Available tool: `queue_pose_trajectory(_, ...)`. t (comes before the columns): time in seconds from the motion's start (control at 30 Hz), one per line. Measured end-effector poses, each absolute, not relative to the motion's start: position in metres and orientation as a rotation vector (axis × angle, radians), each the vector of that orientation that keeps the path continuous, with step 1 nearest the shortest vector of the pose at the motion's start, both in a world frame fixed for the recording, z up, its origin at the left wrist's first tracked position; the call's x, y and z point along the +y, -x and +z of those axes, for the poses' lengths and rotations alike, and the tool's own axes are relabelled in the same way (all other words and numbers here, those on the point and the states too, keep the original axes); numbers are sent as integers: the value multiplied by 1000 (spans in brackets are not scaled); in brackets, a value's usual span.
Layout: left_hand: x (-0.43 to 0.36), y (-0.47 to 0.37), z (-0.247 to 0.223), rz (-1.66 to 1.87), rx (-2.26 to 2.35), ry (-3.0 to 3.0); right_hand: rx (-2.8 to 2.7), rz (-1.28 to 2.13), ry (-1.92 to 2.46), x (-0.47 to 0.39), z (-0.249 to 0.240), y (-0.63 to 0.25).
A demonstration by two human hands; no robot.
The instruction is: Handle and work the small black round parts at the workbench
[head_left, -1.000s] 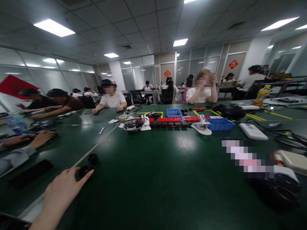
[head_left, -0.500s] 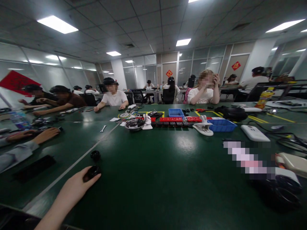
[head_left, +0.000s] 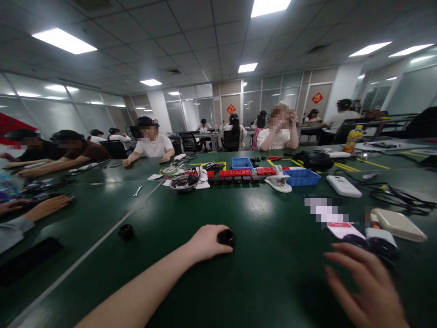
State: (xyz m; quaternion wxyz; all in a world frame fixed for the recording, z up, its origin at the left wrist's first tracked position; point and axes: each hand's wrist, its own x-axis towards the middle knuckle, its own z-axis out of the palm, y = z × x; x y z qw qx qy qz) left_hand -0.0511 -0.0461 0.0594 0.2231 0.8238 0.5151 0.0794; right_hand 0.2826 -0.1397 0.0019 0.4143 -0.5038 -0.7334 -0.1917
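Observation:
My left hand (head_left: 206, 242) is wrapped around a small black cylindrical piece (head_left: 226, 238) with a round recess on top, at the middle of the green table (head_left: 191, 291). Its exact kind I cannot make out. A similar black cylindrical piece (head_left: 126, 232) stands farther left beside the pale seam. At the lower right, my right hand (head_left: 367, 284) hangs above the table with fingers apart and nothing in them. Black rounded objects (head_left: 383, 248) lie just beyond it, partly hidden by the hand.
Red-topped socket strips (head_left: 235, 175), a blue bin (head_left: 302, 177), a white clip stand (head_left: 279, 181) and a bowl of cables (head_left: 184, 181) line the table's middle. A white box (head_left: 343, 186) and black cables (head_left: 403, 198) lie right. A co-worker's hand (head_left: 49, 206) rests left.
My left hand has carried the black cylindrical piece rightward to the middle of the table. My right hand has come into view at the lower right. The view has turned slightly right.

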Motion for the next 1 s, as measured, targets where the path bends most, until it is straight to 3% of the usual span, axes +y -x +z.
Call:
queue_pose_trajectory(0.1, -19, 14, 48, 298, 1405, -2349, -2135, -380, 1039, -115, 32, -210)
queue_pose_trajectory(0.3, -1, -12, 30, 432, 1403, -2417, -2089, 9, 1429, -26, 27, -146)
queue_pose_trajectory(0.8, 13, -3, 3, 545, 1506, -2493, -2043, 31, 1413, 1, 7, -137)
queue_pose_trajectory(1.0, 18, 5, 2, 533, 1400, -2502, -2145, 94, 1158, -11, 20, -142)
